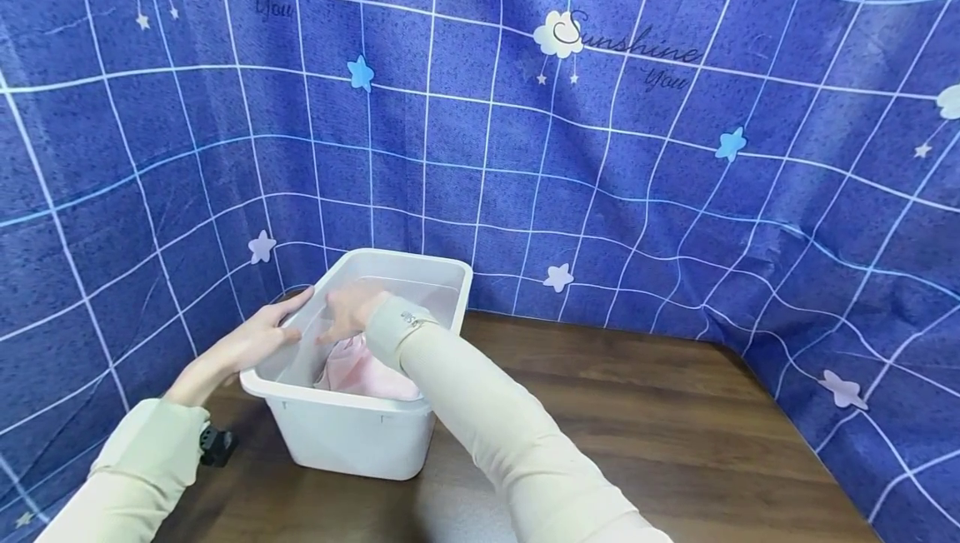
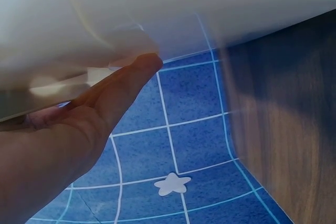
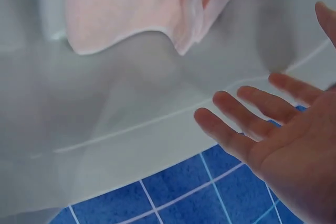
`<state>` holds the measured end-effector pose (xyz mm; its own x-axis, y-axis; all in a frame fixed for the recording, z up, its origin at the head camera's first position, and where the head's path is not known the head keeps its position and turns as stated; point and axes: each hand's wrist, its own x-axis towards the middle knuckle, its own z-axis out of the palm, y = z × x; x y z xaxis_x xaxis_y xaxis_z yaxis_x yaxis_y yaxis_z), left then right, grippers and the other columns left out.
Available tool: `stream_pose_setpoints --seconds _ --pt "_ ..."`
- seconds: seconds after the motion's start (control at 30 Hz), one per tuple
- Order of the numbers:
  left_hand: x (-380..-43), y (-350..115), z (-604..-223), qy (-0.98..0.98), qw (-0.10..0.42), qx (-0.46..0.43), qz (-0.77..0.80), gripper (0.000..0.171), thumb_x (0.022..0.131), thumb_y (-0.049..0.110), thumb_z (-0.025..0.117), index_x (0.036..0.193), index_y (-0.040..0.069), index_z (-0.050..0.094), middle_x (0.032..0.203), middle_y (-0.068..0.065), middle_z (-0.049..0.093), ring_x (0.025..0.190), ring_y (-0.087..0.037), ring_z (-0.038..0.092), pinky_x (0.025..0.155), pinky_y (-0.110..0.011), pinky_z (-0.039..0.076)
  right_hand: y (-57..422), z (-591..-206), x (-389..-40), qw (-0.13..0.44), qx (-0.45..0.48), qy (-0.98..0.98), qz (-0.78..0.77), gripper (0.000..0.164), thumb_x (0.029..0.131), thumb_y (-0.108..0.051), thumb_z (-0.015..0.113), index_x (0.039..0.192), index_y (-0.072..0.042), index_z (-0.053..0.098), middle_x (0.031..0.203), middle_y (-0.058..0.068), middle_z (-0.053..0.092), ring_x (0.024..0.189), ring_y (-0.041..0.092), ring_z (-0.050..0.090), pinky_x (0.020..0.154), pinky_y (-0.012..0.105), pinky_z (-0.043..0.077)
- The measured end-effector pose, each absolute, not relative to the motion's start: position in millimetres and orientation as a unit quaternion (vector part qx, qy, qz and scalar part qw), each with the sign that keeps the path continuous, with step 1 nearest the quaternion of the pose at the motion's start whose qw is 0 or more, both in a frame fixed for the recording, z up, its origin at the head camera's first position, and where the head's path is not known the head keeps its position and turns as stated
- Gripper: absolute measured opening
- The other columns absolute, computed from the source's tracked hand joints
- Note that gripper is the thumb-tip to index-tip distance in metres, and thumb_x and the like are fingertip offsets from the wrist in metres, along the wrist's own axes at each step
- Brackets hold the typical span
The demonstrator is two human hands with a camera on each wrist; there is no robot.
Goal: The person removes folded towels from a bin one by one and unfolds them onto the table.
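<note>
A white plastic bin (image 1: pixel 352 439) stands on the wooden table, with a folded pink towel (image 1: pixel 369 372) lying at its near end inside. My left hand (image 1: pixel 258 336) holds the bin's left rim, its thumb over the inner side. In the left wrist view its fingers (image 2: pixel 128 85) lie along the wall of the bin. Inside the bin's opening, my right hand (image 1: pixel 354 310) is blurred. The right wrist view shows that hand (image 3: pixel 286 137) with spread fingers and nothing in it, apart from the pink towel (image 3: pixel 121 11).
The brown wooden table (image 1: pixel 622 426) extends to the right of the bin. A blue gridded curtain (image 1: pixel 480 135) with stars and clouds hangs behind and along the sides. A small black device (image 1: pixel 217 446) sits under the left wrist.
</note>
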<state>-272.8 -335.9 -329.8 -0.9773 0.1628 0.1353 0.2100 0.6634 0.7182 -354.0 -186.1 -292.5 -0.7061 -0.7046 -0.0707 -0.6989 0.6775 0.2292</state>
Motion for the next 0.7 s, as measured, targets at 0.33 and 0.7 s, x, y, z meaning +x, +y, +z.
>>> stream_pose_setpoints --seconds 0.33,0.7 --pt "-269.3 -334.3 -328.6 -0.912 0.045 -0.105 -0.393 0.073 0.087 -0.001 0.046 0.153 -0.002 0.015 0.15 -0.038 0.024 0.121 -0.05 0.049 0.087 -0.051 0.053 -189.2 -306.4 -342.6 -0.11 0.347 -0.928 -0.079 0.046 0.072 -0.057 0.072 0.112 -0.035 0.068 0.106 -0.018 0.068 0.096 0.003 0.058 0.088 0.023 0.048" --pt "-268.3 -333.0 -329.7 -0.917 0.044 -0.096 -0.384 0.073 0.086 0.0 0.047 0.153 0.001 0.017 0.151 -0.034 0.027 0.126 -0.048 0.047 0.095 -0.053 0.046 -189.7 -315.4 -327.9 -0.151 0.233 -0.959 -0.049 0.043 0.06 -0.061 0.081 0.088 -0.029 0.074 0.088 -0.011 0.064 0.082 0.01 0.059 0.076 0.033 0.052"
